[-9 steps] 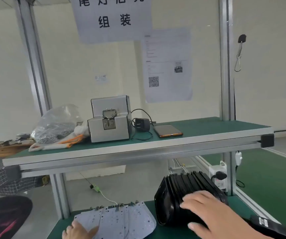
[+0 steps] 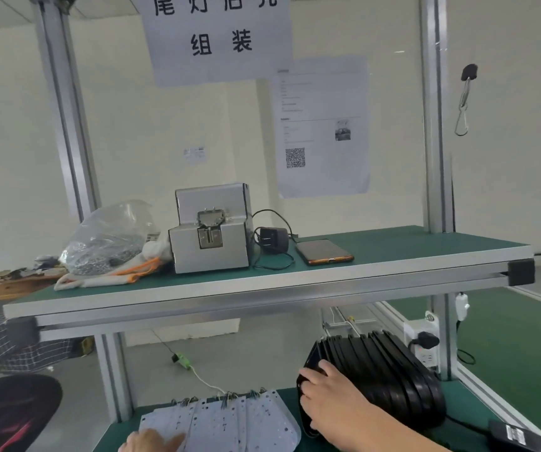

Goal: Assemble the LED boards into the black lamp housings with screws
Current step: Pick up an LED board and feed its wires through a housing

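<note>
The stack of black lamp housings (image 2: pixel 393 380) stands on edge at the right of the lower table (image 2: pixel 467 401), and what is new is our right hand (image 2: pixel 334 399). A moment ago it lay flat across the top of the stack, further along. Now it has slid to the stack's left end, its fingers (image 2: pixel 314 378) curled over the upper rim of the front housing (image 2: pixel 309 358), gripping it. We read that as peeling one housing off the stack, so the task looks to be at its start: we see no board seated in a housing yet. The LED boards (image 2: pixel 220 422) lie fanned out on the same table, just left of the stack. Our left hand (image 2: pixel 151 440) has hardly moved. It rests on the nearest boards with fingers straight, gripping nothing, though the frame's edge cuts part of it off. Up on the shelf (image 2: pixel 393 243), the grey screw feeder (image 2: pixel 210 246) and a clear bag of what look like screws (image 2: pixel 109 236) sit well apart from both hands.
</note>
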A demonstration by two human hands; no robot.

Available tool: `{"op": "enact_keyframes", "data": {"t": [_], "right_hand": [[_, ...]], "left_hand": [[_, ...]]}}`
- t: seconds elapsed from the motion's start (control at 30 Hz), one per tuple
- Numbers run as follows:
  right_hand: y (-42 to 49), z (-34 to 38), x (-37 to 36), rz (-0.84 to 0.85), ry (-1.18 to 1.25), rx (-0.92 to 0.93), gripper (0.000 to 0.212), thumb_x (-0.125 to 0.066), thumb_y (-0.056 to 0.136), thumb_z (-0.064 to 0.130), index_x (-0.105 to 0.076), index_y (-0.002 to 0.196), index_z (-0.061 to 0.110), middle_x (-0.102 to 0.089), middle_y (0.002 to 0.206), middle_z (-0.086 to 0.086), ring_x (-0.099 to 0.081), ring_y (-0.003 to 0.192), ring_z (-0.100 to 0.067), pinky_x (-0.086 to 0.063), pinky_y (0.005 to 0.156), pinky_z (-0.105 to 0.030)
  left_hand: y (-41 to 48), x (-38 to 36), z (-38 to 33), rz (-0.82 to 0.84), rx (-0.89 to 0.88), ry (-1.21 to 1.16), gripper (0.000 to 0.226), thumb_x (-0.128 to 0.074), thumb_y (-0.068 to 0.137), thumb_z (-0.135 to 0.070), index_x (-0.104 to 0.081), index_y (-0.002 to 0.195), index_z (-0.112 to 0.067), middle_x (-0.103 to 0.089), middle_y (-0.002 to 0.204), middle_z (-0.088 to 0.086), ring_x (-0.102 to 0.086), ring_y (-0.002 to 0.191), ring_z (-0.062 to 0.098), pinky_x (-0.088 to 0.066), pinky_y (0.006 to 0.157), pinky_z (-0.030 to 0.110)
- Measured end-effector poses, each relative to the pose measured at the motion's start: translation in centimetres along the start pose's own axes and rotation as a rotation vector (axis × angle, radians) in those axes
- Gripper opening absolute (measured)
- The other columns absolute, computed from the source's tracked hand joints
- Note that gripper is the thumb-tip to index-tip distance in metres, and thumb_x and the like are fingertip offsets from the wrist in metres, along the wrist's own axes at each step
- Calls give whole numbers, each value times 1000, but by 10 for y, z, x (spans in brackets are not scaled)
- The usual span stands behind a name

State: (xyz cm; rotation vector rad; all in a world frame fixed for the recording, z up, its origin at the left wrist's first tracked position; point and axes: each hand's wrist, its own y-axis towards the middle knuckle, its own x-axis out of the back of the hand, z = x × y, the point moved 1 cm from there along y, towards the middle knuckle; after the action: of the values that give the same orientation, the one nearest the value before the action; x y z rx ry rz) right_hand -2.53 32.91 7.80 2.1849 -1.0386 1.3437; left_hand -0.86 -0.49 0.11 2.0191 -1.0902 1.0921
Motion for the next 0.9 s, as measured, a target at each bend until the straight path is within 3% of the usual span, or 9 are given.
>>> {"op": "enact_keyframes", "data": {"t": [0.13,0.23,0.33,0.4,0.5,0.6,0.73,0.83,0.9], "right_hand": [[4,9,-11,115,-102,37,29,-43,102,5,-69,113,-4,-67,113,-24,-51,116,-39,0,123,-61],[6,12,-15,93,-133,23,31,-42,102,4,-66,118,-5,-63,117,-24,-51,115,-40,-7,123,-58],[5,12,-8,103,-75,-9,29,-47,98,8,-65,118,-3,-60,118,-23,-50,116,-39,-15,120,-55],[4,14,-1,127,-65,-21,27,-52,94,14,-66,111,-1,-60,113,-22,-51,111,-37,-19,117,-53],[5,20,5,133,-89,-45,26,-52,94,20,-64,109,2,-60,109,-20,-51,108,-37,-19,113,-56],[1,26,5,116,-75,-93,23,-51,94,15,-64,110,4,-58,110,-19,-49,109,-37,-18,112,-62],[-12,30,-2,53,-72,-112,22,-52,95,8,-62,114,3,-57,113,-18,-48,109,-36,-29,104,-60],[-24,32,-6,2,-65,-94,21,-52,95,7,-61,113,4,-57,113,-17,-48,109,-35,-34,100,-53],[-33,33,-6,-24,-81,-77,19,-52,95,7,-63,110,6,-58,111,-16,-49,106,-34,-34,101,-48]], "left_hand": [[12,0,10,124,159,70,96,-62,74,-76,-38,151,-22,-35,149,1,-30,143,19,-30,118,33],[17,4,-1,172,422,104,115,-76,58,-77,-37,151,-21,-32,152,4,-30,143,24,-32,117,38],[34,-4,12,169,435,0,130,-83,47,-75,-30,150,-16,-36,149,6,-35,140,23,-35,115,37],[48,-12,20,56,446,-158,119,-79,58,-70,-27,149,-12,-40,147,8,-39,139,23,-37,112,33],[60,-11,23,83,389,-433,63,-42,98,-42,-33,154,-13,-45,153,10,-42,142,24,-37,111,29],[56,-6,23,240,354,-590,37,-60,99,-11,-57,132,3,-66,115,18,-65,106,35,-53,99,46],[36,5,34,436,387,-893,26,-53,102,-5,-56,127,2,-69,116,21,-68,102,38,-56,87,46],[18,14,41,415,432,-1092,23,-57,99,-2,-55,122,-3,-68,114,24,-67,102,40,-56,73,47],[6,18,46,400,447,-1146,30,-60,97,-1,-53,126,-4,-64,123,26,-64,109,43,-55,78,51]]}}
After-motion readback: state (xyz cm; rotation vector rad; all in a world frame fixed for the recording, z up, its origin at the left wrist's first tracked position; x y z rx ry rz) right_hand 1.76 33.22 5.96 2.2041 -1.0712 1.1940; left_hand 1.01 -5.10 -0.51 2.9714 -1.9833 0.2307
